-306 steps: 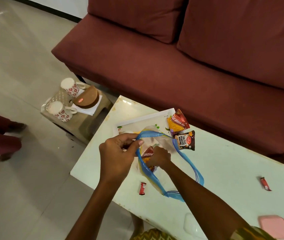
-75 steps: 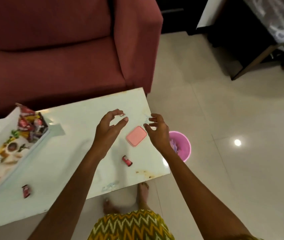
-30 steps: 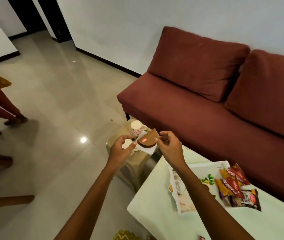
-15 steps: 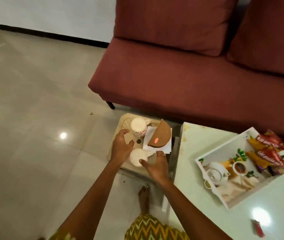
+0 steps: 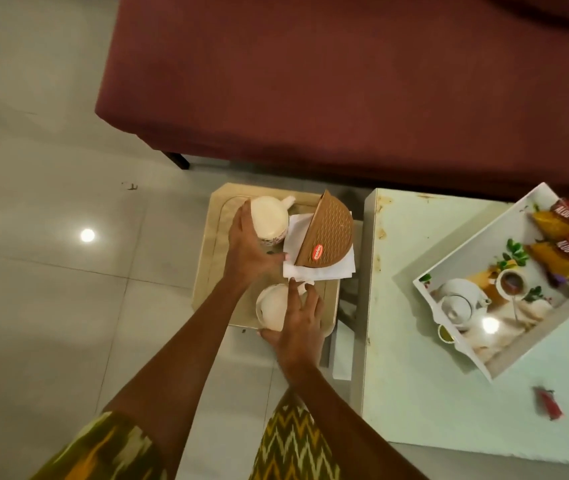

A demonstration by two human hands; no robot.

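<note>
Left hand (image 5: 251,251) grips the far cup (image 5: 272,220); right hand (image 5: 298,323) clasps the near cup (image 5: 271,308) at the stool (image 5: 211,261) edge. Open floor (image 5: 51,306) left, table (image 5: 414,393) right.

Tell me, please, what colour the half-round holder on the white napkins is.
The holder is brown, basket-weave textured, with a red label; head view.
</note>
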